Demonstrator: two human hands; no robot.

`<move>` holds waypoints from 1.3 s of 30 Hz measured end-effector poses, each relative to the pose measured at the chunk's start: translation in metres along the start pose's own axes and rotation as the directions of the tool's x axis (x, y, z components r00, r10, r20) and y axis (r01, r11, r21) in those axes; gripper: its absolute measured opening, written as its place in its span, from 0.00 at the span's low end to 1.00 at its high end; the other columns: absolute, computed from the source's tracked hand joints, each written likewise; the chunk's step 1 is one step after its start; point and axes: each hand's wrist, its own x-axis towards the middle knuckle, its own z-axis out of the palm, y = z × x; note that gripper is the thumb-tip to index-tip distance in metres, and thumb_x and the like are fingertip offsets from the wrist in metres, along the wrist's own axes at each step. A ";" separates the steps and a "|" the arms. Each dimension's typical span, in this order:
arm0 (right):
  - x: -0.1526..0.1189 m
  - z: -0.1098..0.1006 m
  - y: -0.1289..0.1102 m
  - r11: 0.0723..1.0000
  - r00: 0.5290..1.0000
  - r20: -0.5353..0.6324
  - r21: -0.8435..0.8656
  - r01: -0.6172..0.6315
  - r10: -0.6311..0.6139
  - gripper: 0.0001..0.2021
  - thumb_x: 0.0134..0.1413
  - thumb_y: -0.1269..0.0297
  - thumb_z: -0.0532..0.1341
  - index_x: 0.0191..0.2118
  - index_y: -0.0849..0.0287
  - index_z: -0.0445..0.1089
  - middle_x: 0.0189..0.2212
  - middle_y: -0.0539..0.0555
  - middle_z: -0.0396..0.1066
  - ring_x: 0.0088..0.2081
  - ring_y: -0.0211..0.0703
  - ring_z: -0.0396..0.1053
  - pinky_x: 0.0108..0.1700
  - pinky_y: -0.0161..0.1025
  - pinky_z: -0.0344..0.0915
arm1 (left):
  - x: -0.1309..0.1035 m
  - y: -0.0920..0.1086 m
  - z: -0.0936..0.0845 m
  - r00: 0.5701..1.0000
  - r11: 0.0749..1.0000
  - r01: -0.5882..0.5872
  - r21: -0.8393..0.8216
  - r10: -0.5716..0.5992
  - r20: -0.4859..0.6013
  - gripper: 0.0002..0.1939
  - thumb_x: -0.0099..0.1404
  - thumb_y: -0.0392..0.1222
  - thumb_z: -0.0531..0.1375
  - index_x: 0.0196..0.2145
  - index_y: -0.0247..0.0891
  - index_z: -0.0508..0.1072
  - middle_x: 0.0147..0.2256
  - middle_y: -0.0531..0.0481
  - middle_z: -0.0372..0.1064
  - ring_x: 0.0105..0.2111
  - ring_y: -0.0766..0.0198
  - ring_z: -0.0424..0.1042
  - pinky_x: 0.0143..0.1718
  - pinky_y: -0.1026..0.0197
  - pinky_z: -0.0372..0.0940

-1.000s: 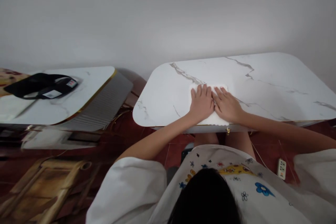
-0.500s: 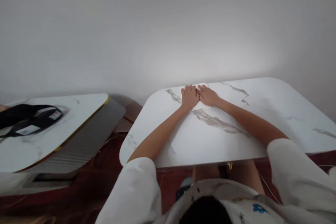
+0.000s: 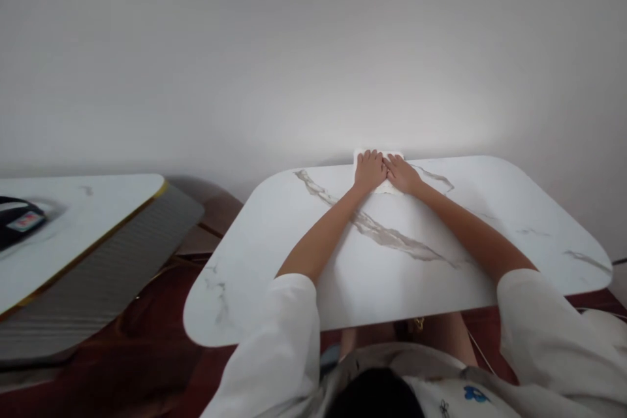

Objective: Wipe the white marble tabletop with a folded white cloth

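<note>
A white cloth [image 3: 388,189] lies at the far edge of the marble-patterned table [image 3: 289,228], its back edge reaching slightly over the rim toward the wall. Flat on its left part rests my left hand [image 3: 370,172], fingers stretched forward. Beside it, my right hand [image 3: 402,175] presses on the right part with its fingers extended. The two hands touch or nearly touch at the thumbs. Both are open, palms down, and what lies under the palms is hidden.
A plain wall [image 3: 294,65] stands close behind the table. To the left is a second white table [image 3: 98,209] with a gold edge, carrying a black item with a label [image 3: 24,221]. Dark red floor [image 3: 161,333] shows between the tables.
Both hands have slid the cloth along the far edge to the right, so it now overlaps the rim. The view has shifted, showing less of the left table.
</note>
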 end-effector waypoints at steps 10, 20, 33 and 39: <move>-0.109 -0.040 -0.055 1.000 0.999 0.049 0.003 -0.001 0.001 0.29 0.65 0.62 0.43 0.67 0.72 0.51 0.68 0.68 0.48 0.68 0.65 0.45 0.64 0.58 0.51 | -0.100 0.050 -0.042 0.994 1.000 -0.012 -0.019 0.014 0.110 0.28 0.69 0.39 0.45 0.64 0.26 0.58 0.65 0.35 0.53 0.66 0.44 0.49 0.65 0.42 0.43; -0.226 -0.085 -0.106 0.995 0.993 0.083 0.066 0.076 -0.081 0.29 0.66 0.61 0.42 0.68 0.66 0.51 0.69 0.63 0.47 0.70 0.59 0.41 0.65 0.56 0.53 | -0.214 0.097 -0.083 0.973 0.987 0.078 -0.140 -0.045 0.226 0.31 0.66 0.45 0.53 0.65 0.40 0.56 0.68 0.42 0.48 0.69 0.46 0.43 0.67 0.42 0.43; -0.178 -0.066 0.003 0.994 0.993 0.098 0.089 0.057 -0.066 0.28 0.66 0.60 0.42 0.69 0.61 0.49 0.69 0.58 0.48 0.70 0.54 0.43 0.67 0.58 0.48 | -0.111 0.135 -0.040 0.974 0.971 0.128 -0.202 -0.084 0.213 0.26 0.69 0.42 0.47 0.63 0.35 0.58 0.67 0.40 0.50 0.68 0.46 0.45 0.67 0.40 0.43; -0.094 -0.037 0.024 0.994 0.992 0.099 0.080 0.076 -0.084 0.28 0.66 0.62 0.42 0.67 0.67 0.52 0.68 0.62 0.50 0.69 0.56 0.45 0.67 0.55 0.47 | -0.056 0.092 -0.021 0.982 0.976 0.162 -0.149 -0.143 0.126 0.25 0.69 0.40 0.46 0.61 0.30 0.60 0.65 0.37 0.54 0.66 0.46 0.49 0.66 0.43 0.45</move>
